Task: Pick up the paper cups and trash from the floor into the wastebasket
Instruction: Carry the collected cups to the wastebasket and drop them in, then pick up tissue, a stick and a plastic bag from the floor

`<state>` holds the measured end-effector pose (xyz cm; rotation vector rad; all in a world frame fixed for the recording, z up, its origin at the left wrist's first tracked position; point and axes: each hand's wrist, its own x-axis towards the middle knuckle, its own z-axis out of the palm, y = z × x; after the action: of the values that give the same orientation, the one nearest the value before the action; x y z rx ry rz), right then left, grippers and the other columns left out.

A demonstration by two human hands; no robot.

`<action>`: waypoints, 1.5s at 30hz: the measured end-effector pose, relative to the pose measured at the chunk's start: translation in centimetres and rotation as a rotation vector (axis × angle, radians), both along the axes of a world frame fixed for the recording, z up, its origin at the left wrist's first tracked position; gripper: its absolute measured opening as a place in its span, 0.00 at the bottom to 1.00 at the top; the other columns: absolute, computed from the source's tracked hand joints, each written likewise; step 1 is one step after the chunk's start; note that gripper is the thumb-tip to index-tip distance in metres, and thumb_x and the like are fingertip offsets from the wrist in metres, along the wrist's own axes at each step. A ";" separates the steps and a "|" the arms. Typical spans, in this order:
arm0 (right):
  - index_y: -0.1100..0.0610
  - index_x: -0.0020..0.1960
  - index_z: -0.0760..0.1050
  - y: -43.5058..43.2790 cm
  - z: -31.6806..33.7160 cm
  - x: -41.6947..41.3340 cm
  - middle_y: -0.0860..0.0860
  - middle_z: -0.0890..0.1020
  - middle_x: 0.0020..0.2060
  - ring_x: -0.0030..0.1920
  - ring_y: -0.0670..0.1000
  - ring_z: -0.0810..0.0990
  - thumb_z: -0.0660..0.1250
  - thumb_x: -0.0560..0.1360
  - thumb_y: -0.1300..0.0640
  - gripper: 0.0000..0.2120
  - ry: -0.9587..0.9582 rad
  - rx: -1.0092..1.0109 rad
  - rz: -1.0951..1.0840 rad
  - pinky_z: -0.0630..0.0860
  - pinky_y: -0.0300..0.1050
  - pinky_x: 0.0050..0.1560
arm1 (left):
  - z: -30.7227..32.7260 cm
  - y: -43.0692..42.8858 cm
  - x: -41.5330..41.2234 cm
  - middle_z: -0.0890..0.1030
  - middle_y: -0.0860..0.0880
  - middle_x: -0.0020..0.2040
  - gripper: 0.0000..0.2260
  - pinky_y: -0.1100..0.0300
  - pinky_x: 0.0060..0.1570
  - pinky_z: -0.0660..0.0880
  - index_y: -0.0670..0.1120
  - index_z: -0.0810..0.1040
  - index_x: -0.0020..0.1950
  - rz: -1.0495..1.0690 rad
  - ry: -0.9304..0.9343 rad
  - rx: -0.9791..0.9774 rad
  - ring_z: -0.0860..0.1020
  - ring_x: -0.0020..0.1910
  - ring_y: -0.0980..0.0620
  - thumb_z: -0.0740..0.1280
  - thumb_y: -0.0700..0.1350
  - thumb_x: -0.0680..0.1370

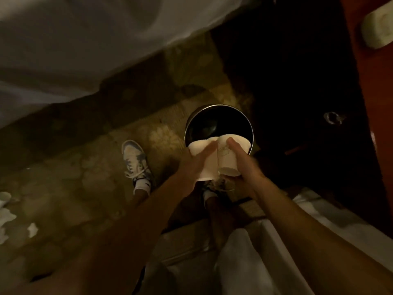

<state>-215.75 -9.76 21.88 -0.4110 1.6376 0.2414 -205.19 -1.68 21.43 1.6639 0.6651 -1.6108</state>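
Observation:
A round black wastebasket (pixel 219 107) with a shiny rim stands on the patterned floor ahead of my feet. My left hand (pixel 194 161) grips a white paper cup (pixel 207 167), its mouth tipped toward the basket. My right hand (pixel 244 165) grips a second white paper cup (pixel 228 154) with a faint printed logo, right beside the first. Both cups hover over the near edge of the basket, touching each other. More white trash (pixel 6 216) and a crumpled scrap (pixel 32 229) lie on the floor at the far left.
A bed with white sheets (pixel 74 39) fills the upper left. Another white-sheeted bed edge (pixel 319 220) is at the lower right. A reddish wooden panel (pixel 370 92) stands at the right with dark shadow below it. My sneakers (pixel 135 160) are on the floor.

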 end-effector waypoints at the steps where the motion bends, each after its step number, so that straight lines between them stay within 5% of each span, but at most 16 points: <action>1: 0.53 0.68 0.71 -0.2 -1.5 -0.1 0.55 0.80 0.58 0.54 0.57 0.80 0.70 0.70 0.35 0.33 0.005 0.004 0.015 0.81 0.56 0.53 | -1.7 -0.1 -0.5 0.78 0.44 0.65 0.42 0.39 0.58 0.78 0.48 0.70 0.72 0.023 -0.036 0.017 0.79 0.60 0.42 0.78 0.61 0.63; 9: 0.56 0.70 0.69 -0.4 -8.3 -1.3 0.54 0.80 0.60 0.57 0.56 0.80 0.64 0.73 0.32 0.36 0.005 0.006 0.273 0.79 0.52 0.54 | -10.9 -0.1 -2.7 0.72 0.45 0.70 0.36 0.43 0.59 0.77 0.48 0.64 0.75 0.080 -0.090 0.109 0.75 0.63 0.44 0.75 0.56 0.73; 12: 0.60 0.67 0.72 0.3 -8.4 -1.1 0.57 0.81 0.58 0.56 0.58 0.81 0.65 0.77 0.40 0.28 0.021 -0.015 0.378 0.79 0.51 0.54 | -11.4 0.0 -2.8 0.70 0.44 0.72 0.33 0.51 0.52 0.77 0.47 0.61 0.78 0.025 -0.078 0.069 0.74 0.67 0.43 0.71 0.54 0.77; 14: 0.60 0.64 0.73 0.6 -7.6 -1.0 0.57 0.81 0.56 0.54 0.57 0.81 0.63 0.79 0.48 0.19 -0.004 -0.025 0.465 0.79 0.50 0.49 | -10.5 0.4 -2.5 0.76 0.44 0.65 0.27 0.55 0.45 0.78 0.46 0.66 0.75 -0.059 -0.105 0.057 0.78 0.60 0.46 0.68 0.53 0.79; 17: 0.55 0.63 0.69 1.3 -5.1 -1.1 0.54 0.82 0.47 0.41 0.51 0.81 0.61 0.81 0.55 0.11 -0.046 -0.111 0.545 0.79 0.42 0.36 | -7.3 2.0 -1.0 0.78 0.48 0.41 0.07 0.63 0.31 0.74 0.47 0.76 0.52 -0.168 -0.192 -0.018 0.78 0.33 0.55 0.65 0.50 0.82; 18: 0.53 0.61 0.69 1.6 -3.9 -1.0 0.53 0.81 0.43 0.36 0.49 0.79 0.61 0.81 0.56 0.09 -0.050 -0.167 0.579 0.77 0.38 0.30 | -6.0 2.8 -0.2 0.76 0.48 0.36 0.09 0.62 0.30 0.72 0.46 0.74 0.44 -0.216 -0.257 -0.040 0.75 0.30 0.55 0.65 0.49 0.82; 20: 0.53 0.55 0.71 2.4 -1.0 -0.8 0.52 0.79 0.39 0.30 0.46 0.76 0.61 0.81 0.58 0.04 -0.073 -0.267 0.671 0.74 0.35 0.26 | -2.7 4.3 1.7 0.75 0.48 0.34 0.13 0.60 0.34 0.71 0.46 0.73 0.38 -0.315 -0.383 -0.062 0.74 0.32 0.53 0.66 0.49 0.81; 23: 0.57 0.48 0.74 3.7 4.3 0.8 0.53 0.79 0.39 0.37 0.50 0.77 0.63 0.80 0.57 0.04 -0.161 -0.351 0.844 0.77 0.49 0.39 | 4.0 6.6 5.2 0.71 0.51 0.30 0.16 0.65 0.29 0.69 0.49 0.70 0.34 -0.429 -0.518 -0.099 0.71 0.28 0.58 0.67 0.50 0.80; 26: 0.54 0.41 0.74 5.9 10.3 3.9 0.49 0.76 0.35 0.37 0.48 0.74 0.66 0.77 0.55 0.07 -0.288 -0.435 0.985 0.72 0.47 0.41 | 10.9 9.6 8.8 0.71 0.57 0.24 0.17 0.72 0.22 0.62 0.50 0.68 0.31 -0.632 -0.644 -0.155 0.68 0.22 0.64 0.67 0.47 0.79; 33: 0.45 0.39 0.69 15.0 19.5 13.0 0.45 0.76 0.35 0.38 0.46 0.75 0.68 0.74 0.53 0.09 -0.566 -0.630 1.416 0.70 0.46 0.38 | 22.4 22.6 16.2 0.70 0.54 0.31 0.18 0.59 0.29 0.59 0.53 0.65 0.33 -1.189 -0.808 -0.085 0.70 0.31 0.54 0.63 0.56 0.80; 39: 0.48 0.41 0.73 29.3 22.7 21.7 0.46 0.77 0.33 0.34 0.43 0.75 0.70 0.75 0.54 0.07 -0.673 -0.538 1.536 0.72 0.42 0.35 | 28.8 40.7 20.8 0.67 0.55 0.27 0.21 0.61 0.29 0.58 0.50 0.64 0.29 -1.040 -0.938 0.079 0.67 0.29 0.57 0.62 0.55 0.80; 45: 0.50 0.44 0.77 45.5 24.2 29.9 0.46 0.81 0.37 0.36 0.43 0.79 0.70 0.76 0.54 0.03 -0.808 -0.349 1.681 0.75 0.36 0.36 | 30.0 58.0 21.5 0.70 0.55 0.27 0.19 0.63 0.28 0.62 0.52 0.65 0.31 -0.389 -0.960 0.180 0.69 0.26 0.58 0.65 0.56 0.80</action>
<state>-185.87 35.75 46.05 -1.8180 0.1883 0.8709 -183.72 56.36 51.44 2.5032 -0.0192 -0.7831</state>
